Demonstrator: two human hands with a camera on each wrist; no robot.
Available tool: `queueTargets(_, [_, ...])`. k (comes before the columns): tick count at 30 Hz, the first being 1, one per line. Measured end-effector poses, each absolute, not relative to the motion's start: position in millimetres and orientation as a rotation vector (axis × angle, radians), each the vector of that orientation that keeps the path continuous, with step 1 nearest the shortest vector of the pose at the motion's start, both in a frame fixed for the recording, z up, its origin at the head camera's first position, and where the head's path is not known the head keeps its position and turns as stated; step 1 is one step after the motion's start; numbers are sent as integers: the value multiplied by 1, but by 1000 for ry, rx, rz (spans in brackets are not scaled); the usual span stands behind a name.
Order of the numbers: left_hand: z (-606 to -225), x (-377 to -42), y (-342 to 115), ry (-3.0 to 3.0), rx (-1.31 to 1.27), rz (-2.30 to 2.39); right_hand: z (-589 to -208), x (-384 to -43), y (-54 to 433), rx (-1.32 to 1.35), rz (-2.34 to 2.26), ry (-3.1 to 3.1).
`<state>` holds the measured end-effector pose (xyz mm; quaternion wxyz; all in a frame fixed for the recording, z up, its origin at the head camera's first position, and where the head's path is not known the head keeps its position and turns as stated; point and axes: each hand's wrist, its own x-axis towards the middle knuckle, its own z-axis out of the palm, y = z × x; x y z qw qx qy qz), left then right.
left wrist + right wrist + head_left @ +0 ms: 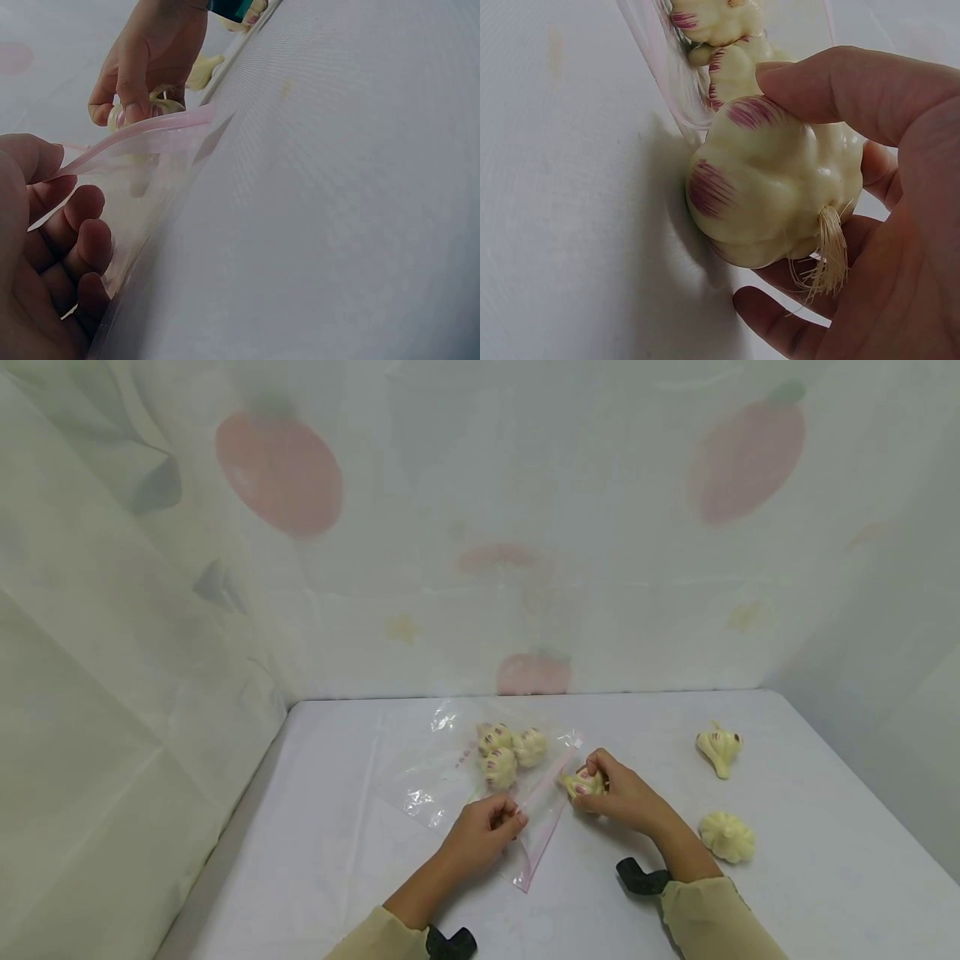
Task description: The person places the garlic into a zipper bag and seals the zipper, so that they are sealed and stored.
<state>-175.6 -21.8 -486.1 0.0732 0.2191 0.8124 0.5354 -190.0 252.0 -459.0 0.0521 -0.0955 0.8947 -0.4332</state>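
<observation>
A clear zip bag [431, 768] with a pink zip edge lies on the table, several garlic bulbs [499, 768] grouped inside it. My left hand [486, 831] pinches the bag's pink edge [142, 129] between thumb and forefinger, lifting it a little, as the left wrist view shows. With its thumb and fingers, my right hand [621, 793] grips another garlic bulb [772, 180], pale with purple streaks and a tuft of dry roots. That bulb is at the bag's mouth, just right of the pink edge. Its far side is hidden behind the fingers.
To the right on the white table [315, 827] lie two more garlic bulbs, one with its stem toward me [720, 749] and a rounder one [727, 837] near my right forearm. A fruit-printed curtain [600, 610] hangs behind the table and along its sides.
</observation>
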Motion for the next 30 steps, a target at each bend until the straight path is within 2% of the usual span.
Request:
queueTargets(23, [-490, -178, -22, 2432, 664, 1599, -462, -193, 255, -155, -1359, 2868])
queueTargets(30, [-490, -178, -21, 2446, 647, 1594, -459, -192, 255, -184, -1469, 2840])
